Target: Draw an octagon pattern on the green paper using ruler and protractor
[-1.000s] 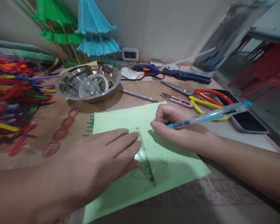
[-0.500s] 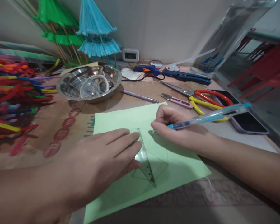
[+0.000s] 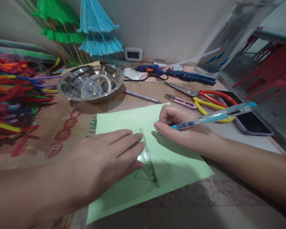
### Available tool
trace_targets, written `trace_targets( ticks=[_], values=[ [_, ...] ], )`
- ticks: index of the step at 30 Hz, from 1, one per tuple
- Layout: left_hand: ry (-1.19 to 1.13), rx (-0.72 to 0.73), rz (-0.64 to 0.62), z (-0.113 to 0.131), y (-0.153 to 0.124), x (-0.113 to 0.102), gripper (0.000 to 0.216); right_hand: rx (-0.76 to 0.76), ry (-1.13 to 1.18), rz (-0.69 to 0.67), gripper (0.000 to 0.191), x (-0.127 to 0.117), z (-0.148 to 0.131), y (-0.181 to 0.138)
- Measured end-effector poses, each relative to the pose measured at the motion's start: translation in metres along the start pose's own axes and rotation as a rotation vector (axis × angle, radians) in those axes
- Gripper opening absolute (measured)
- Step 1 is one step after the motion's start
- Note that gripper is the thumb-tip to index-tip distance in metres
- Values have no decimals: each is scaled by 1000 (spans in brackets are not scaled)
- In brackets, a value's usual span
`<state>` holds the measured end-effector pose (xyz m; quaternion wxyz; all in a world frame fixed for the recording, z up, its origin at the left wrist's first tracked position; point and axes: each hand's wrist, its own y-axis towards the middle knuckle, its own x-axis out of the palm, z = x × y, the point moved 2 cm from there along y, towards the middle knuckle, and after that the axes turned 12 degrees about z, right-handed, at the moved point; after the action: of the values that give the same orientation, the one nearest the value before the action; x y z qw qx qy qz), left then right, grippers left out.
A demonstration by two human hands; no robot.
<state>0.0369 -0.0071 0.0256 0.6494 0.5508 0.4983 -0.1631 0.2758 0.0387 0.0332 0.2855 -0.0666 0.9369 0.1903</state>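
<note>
A light green sheet of paper point(image 3: 124, 121) lies on the table in front of me. My left hand point(image 3: 105, 159) rests flat on it with fingers stretched out, pressing down a clear triangular ruler point(image 3: 149, 165). My right hand point(image 3: 181, 130) is closed around a blue pen point(image 3: 214, 117), its tip on the paper beside the ruler's upper edge. Thin drawn lines show on the paper next to the ruler.
A metal bowl point(image 3: 66, 92) with tape rolls stands behind the paper. Coloured pipe cleaners point(image 3: 11, 92) pile at the left. Scissors point(image 3: 200, 94), small snips point(image 3: 181, 101), a purple pen point(image 3: 143, 97), a glue gun point(image 3: 150, 68) and a phone point(image 3: 252, 122) lie to the right and back.
</note>
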Motion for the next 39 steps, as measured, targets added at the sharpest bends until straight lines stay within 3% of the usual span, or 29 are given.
trace_targets(
  ticks=[26,39],
  values=[
    [-2,-9,-20,0,5,-5,53,-10,5,2,23,0,1,0],
    [-25,4,-21,-3,4,-6,49,10,-21,-17,24,-1,0,0]
  ],
)
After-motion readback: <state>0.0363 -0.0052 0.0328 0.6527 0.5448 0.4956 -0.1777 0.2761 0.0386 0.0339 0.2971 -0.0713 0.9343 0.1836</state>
